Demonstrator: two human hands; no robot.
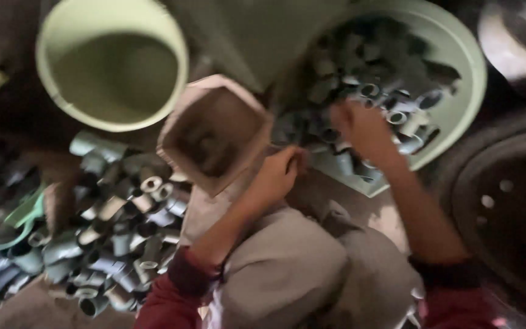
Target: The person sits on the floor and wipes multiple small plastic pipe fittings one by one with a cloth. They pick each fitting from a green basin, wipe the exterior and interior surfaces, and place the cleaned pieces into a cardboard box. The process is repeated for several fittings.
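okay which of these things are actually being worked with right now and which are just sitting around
In hand:
right hand in the basin of grey pipe fittings
left hand beside the square tub

Lying about:
empty green bucket
pile of fittings at left
dark perforated pan

The scene is dim and warm-toned, with the corners and the right edge sinking into near-black shadow, while the pale green bucket [112, 64] at top left catches the most light. Motion blur smears the whole view: the right hand [365, 128] and left hand [278, 173] are soft-edged, and the grey pipe fittings [123, 225] run together. No glare shows, and nothing is crisply in focus.
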